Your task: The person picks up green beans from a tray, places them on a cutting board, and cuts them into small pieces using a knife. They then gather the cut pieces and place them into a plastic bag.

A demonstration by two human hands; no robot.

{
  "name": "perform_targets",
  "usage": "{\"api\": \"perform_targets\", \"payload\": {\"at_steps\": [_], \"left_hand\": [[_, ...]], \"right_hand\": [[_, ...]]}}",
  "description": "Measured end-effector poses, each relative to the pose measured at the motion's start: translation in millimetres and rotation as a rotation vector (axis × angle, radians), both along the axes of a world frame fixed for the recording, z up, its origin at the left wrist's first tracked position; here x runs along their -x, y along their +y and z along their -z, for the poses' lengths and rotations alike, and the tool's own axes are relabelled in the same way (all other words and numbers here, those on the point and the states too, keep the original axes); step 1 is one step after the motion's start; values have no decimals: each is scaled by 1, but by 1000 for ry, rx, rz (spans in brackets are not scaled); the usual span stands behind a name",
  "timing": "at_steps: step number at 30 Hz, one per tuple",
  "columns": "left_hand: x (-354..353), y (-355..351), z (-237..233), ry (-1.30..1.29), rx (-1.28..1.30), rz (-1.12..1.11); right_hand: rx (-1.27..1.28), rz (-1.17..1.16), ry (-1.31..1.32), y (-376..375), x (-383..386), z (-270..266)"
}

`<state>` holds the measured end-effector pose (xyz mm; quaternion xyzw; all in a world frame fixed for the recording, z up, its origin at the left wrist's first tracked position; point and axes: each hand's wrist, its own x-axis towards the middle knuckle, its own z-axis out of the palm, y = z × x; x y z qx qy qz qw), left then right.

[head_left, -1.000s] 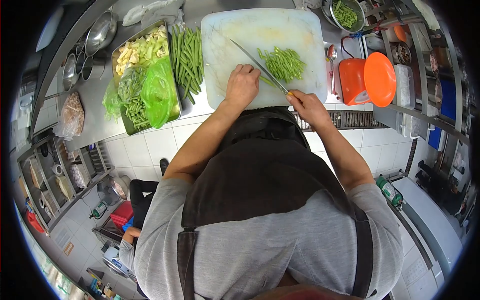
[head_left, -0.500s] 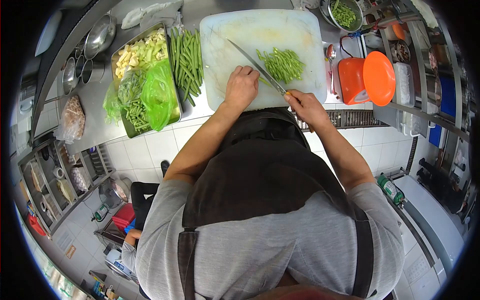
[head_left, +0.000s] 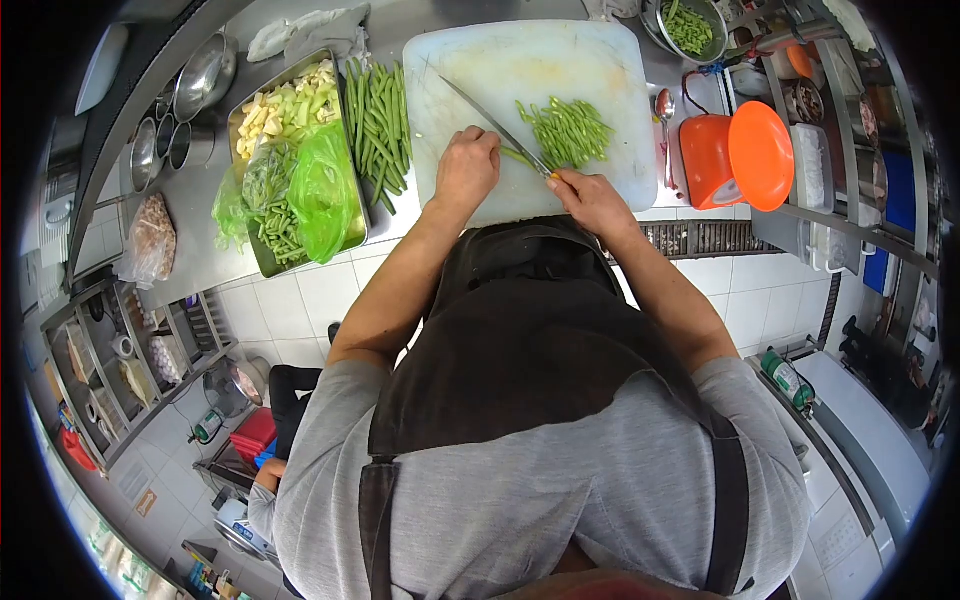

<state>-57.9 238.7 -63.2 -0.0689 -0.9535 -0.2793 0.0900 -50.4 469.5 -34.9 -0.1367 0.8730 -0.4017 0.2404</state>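
My right hand (head_left: 597, 203) grips the handle of a kitchen knife (head_left: 497, 127), its blade slanting up and left across a white cutting board (head_left: 440, 70). On the board, my left hand (head_left: 468, 168) is closed with curled fingers. A green bean (head_left: 513, 155) pokes out from its fingertips towards the blade, and the rest of it is hidden. Right of the blade lies a pile of slant-cut green beans (head_left: 568, 132). Whole green beans (head_left: 378, 115) lie in a heap along the board's left side.
Left of the heap, a metal tray (head_left: 352, 237) holds pale cut vegetables and green plastic bags (head_left: 322, 190). An orange scale (head_left: 705, 160), a spoon (head_left: 665, 125) and a bowl of cut beans (head_left: 690, 30) stand to the right. Another person's arm (head_left: 265, 490) shows at lower left.
Both hands have shifted left over the board, and the knife has moved left with my right hand. The green bean at my left fingertips has moved left too.
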Motion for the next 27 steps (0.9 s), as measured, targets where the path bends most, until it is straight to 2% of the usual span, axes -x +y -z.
{"api": "perform_targets", "payload": {"at_steps": [10, 16, 20, 25, 26, 27], "left_hand": [[0, 0, 7, 41, -21, 40], [0, -1, 8, 44, -7, 33], [-1, -1, 7, 37, -27, 36], [-2, -1, 9, 62, -54, 30], [-2, -1, 8, 63, -54, 34], [-1, -1, 9, 64, -52, 34]], "right_hand": [[-43, -40, -63, 14, -11, -39], [-11, -46, 42, -11, 6, -2], [-19, -5, 29, -5, 4, -18], [-61, -5, -278, -7, 4, -38], [-60, -1, -278, -10, 5, -29], [-31, -15, -153, -14, 6, -12]]}}
